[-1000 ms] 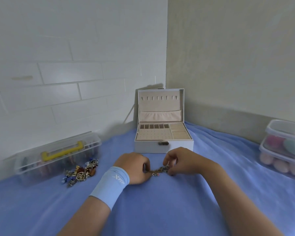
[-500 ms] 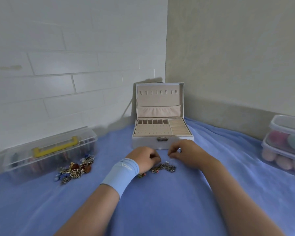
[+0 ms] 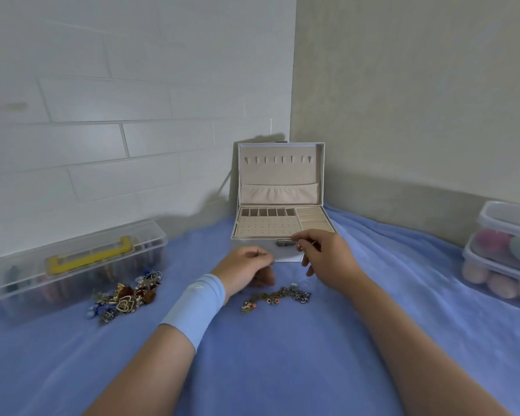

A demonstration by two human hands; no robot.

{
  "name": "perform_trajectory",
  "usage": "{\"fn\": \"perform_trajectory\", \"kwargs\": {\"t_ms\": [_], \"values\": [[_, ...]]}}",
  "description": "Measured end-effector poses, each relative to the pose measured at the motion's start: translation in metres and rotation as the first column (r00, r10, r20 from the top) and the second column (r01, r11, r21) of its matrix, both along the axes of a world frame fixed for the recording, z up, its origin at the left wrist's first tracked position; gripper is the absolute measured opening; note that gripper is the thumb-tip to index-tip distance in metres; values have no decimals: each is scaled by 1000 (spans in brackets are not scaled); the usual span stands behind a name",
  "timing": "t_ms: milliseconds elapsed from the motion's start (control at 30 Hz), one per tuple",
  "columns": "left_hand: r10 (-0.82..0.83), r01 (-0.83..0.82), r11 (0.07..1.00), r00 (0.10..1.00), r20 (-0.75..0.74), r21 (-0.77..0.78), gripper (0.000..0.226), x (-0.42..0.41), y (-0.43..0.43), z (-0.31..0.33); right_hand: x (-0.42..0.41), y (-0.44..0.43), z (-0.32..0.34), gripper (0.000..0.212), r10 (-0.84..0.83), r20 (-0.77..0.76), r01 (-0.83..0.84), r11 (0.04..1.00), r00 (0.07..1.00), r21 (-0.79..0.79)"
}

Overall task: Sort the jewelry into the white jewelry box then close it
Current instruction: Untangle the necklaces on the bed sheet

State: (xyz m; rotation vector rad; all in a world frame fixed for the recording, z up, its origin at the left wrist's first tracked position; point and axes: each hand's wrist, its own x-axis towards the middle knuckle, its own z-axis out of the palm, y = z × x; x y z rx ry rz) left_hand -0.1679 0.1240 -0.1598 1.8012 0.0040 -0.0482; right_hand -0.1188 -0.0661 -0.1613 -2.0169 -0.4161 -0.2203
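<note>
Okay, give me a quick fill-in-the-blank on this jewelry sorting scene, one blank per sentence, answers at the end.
1. The white jewelry box is ____, with its lid upright.
2. The clear case behind the larger jewelry pile has a ____ handle.
3. The right hand pinches a small jewelry piece, while the left hand wears a light ____ wristband.
Missing words: open; yellow; blue.
</note>
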Motion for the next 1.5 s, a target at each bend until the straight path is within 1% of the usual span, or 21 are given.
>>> {"fn": "perform_trajectory", "kwargs": {"t_ms": [33, 100, 167, 267, 367, 433, 533, 667, 800, 833, 867, 900, 967, 1000, 1067, 1167, 1200, 1267, 1333, 1400, 1500], "values": [[-9, 5, 994, 999, -33, -112, 16, -2, 4, 3, -1, 0, 0, 23, 8, -11, -8, 1000, 1000, 8], [-22, 7, 976, 997, -67, -216, 15, -5, 11, 7, -2, 2, 0, 25, 20, -26, -20, 1000, 999, 23], [-30, 12, 964, 998, -61, -265, 17, -6, 17, 9, -2, 4, 1, 27, 33, -49, -30, 998, 998, 60], [-45, 37, 939, 999, -15, -343, 23, -8, 29, 11, -5, 8, 5, 28, 75, -103, -52, 977, 992, 208], [-68, 72, 912, 997, 26, -404, 29, -13, 40, 14, -10, 11, 12, 26, 123, -154, -52, 915, 980, 400], [-45, 61, 903, 998, 49, -425, 29, -16, 47, 17, -12, 13, 17, 25, 150, -166, -57, 882, 975, 468], [20, 8, 883, 998, 54, -470, 26, -22, 58, 21, -9, 17, 28, 26, 90, -135, -29, 917, 987, 399], [86, -44, 885, 994, 70, -463, 23, -23, 70, 24, -3, 26, 41, 29, 30, -86, -2, 952, 996, 305], [201, -147, 869, 977, 66, -472, 17, -20, 77, 21, -4, 35, 40, 26, 116, -126, -61, 925, 985, 374], [244, -187, 881, 966, 79, -436, 16, -18, 79, 20, -5, 35, 37, 25, 141, -144, -77, 921, 979, 381], [295, -237, 896, 949, 107, -375, 14, -17, 81, 19, -7, 33, 35, 23, 150, -154, -87, 932, 977, 353], [346, -292, 909, 926, 149, -296, 13, -17, 84, 17, -8, 31, 32, 20, 141, -155, -93, 954, 978, 284], [395, -373, 918, 885, 245, -133, 11, -15, 87, 14, -10, 23, 29, 12, 104, -143, -92, 992, 984, 86], [390, -388, 919, 877, 282, -65, 10, -14, 88, 11, -10, 19, 30, 8, 85, -144, -84, 996, 986, 13], [361, -404, 912, 869, 339, 64, 11, -11, 87, 6, -10, 10, 32, 3, 60, -161, -69, 996, 985, -49], [291, -434, 835, 871, 397, 340, 14, -6, 88, 0, -8, -2, 33, 1, 38, -182, -60, 991, 983, -119], [254, -417, 806, 885, 391, 420, 15, -5, 89, -2, -7, -4, 32, 3, 30, -184, -57, 989, 982, -139], [184, -343, 780, 925, 332, 523, 19, -5, 90, -4, -4, -8, 29, 5, 18, -190, -48, 986, 982, -157], [122, -264, 761, 955, 269, 593, 20, -7, 90, -4, 0, -12, 27, 7, 4, -201, -38, 986, 980, -164], [77, -200, 744, 973, 217, 637, 15, -8, 89, -2, 4, -16, 26, 9, -19, -210, -18, 985, 977, -174], [11, -112, 682, 990, 143, 722, 9, -9, 90, 2, 8, -22, 23, 13, -66, -191, 23, 975, 979, -223]]}}
